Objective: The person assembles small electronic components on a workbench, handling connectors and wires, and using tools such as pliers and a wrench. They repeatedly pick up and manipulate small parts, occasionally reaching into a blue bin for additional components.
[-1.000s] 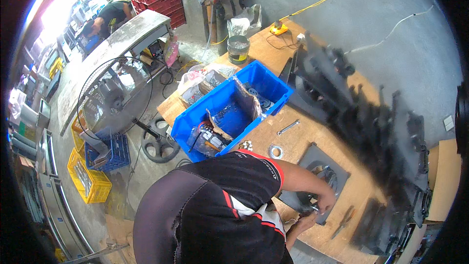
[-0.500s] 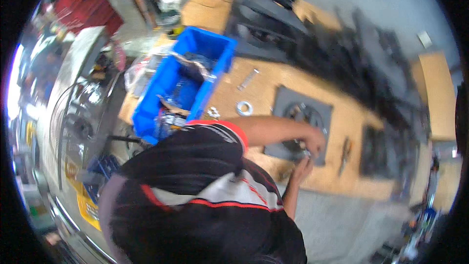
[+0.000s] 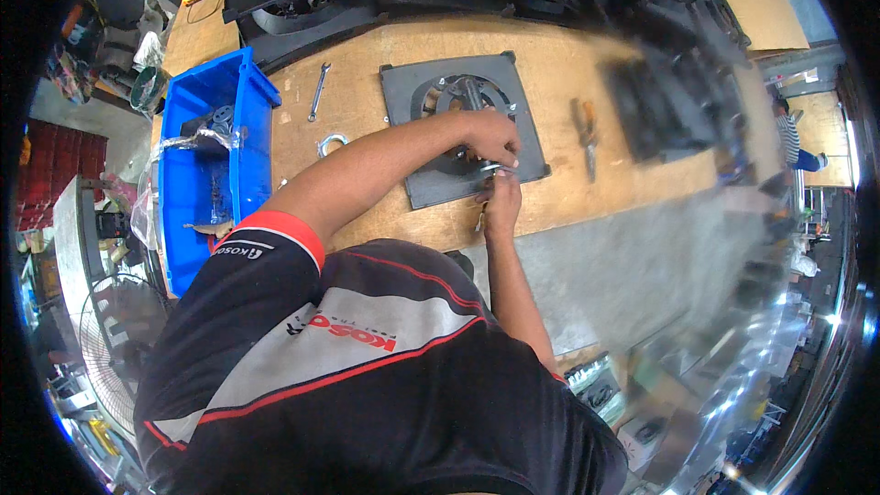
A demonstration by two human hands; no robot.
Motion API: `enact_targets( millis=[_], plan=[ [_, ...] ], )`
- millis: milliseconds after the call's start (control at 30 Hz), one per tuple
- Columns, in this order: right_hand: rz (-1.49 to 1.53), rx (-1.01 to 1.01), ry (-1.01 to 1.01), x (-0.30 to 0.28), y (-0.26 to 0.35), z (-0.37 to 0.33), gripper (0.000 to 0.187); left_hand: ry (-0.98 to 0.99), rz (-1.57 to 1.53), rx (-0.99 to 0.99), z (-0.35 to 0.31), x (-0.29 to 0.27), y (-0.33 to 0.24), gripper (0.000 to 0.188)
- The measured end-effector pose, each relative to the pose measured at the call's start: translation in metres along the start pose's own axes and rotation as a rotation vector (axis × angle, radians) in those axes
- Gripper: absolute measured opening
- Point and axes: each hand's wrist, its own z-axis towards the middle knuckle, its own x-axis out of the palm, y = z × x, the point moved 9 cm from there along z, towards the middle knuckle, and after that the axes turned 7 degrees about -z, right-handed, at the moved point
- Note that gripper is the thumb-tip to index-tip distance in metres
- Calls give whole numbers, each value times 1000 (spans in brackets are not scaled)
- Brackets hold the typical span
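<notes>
A square dark grey panel (image 3: 431,192) with a round opening lies on the wooden table in front of me. My left hand (image 3: 488,139) is over the panel, its fingers curled down at a small silvery metal piece (image 3: 490,167). Just below it, at the panel's near edge, my right hand (image 3: 501,204) pinches the same piece from the other side. What kind of piece it is cannot be made out. A black cylindrical part (image 3: 472,92) stands up from the opening beyond my left hand.
A blue bin (image 3: 255,147) holding parts stands at the left. Near it lie a wrench (image 3: 319,92) and a ring (image 3: 332,144). Orange-handled pliers (image 3: 588,137) lie right of the panel. More black panels (image 3: 321,14) are stacked along the back.
My view has turned and shifted, so table and bin appear further left and more upright. Both hands stay together at the panel's near side.
</notes>
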Motion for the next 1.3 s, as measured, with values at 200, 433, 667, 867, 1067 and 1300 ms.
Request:
enact_targets(
  millis=[200, 433, 667, 867, 1067, 1300],
  plan=[
    [258, 315, 141, 12, -11, -8, 38, -49, 20, 54, -2, 0, 2, 34],
    [149, 242, 33, 4, -11, -3, 36, -45, 21, 45, 0, 0, 3, 38],
    [-163, -110, -35, 2, -5, 2, 41, -51, -16, 46, 1, -1, 2, 34],
    [-264, -136, -80, -2, 10, -6, 44, -61, -20, 34, 0, -1, 2, 34],
    [67, 236, 72, 8, -11, -6, 42, -73, -15, 61, -4, -4, -1, 33],
    [32, 156, -11, 1, -14, 2, 40, -41, 7, 49, -3, -3, -2, 32]
  ],
)
